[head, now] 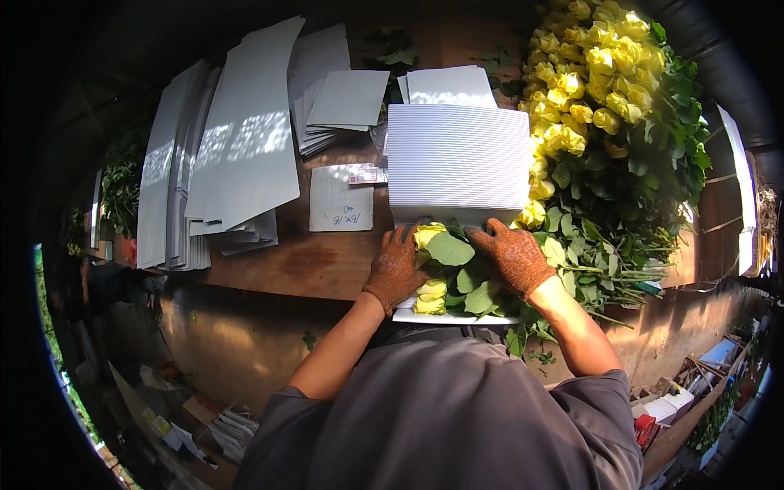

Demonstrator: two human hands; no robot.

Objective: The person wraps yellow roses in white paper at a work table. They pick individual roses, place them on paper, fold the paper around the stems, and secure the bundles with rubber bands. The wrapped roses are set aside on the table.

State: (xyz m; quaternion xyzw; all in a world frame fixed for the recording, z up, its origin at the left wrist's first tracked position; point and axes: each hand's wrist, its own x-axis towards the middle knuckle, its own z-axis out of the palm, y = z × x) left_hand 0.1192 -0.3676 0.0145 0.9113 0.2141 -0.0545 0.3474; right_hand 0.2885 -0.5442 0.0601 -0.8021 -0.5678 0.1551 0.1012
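Yellow roses (431, 297) with green leaves (450, 248) lie on a white corrugated sheet (453, 318) at the table's near edge, against my body. My left hand (395, 266), in a rust-brown knit glove, cups the rose heads from the left, its thumb between the upper and lower blooms. From the right, my right hand (514, 257), in a matching glove, rests over the leafy stems, its fingers bent toward the left. Leaves and the glove hide what its fingertips touch. Just beyond both hands stands a stack of white corrugated sheets (458, 156).
A large heap of yellow roses (588, 92) covers the table's right side, stems toward me. Tall white cardboard sheets (245, 128) stand at the left. Smaller white sheets (349, 98) and a cardboard piece with handwriting (341, 205) lie on the wooden table (312, 257).
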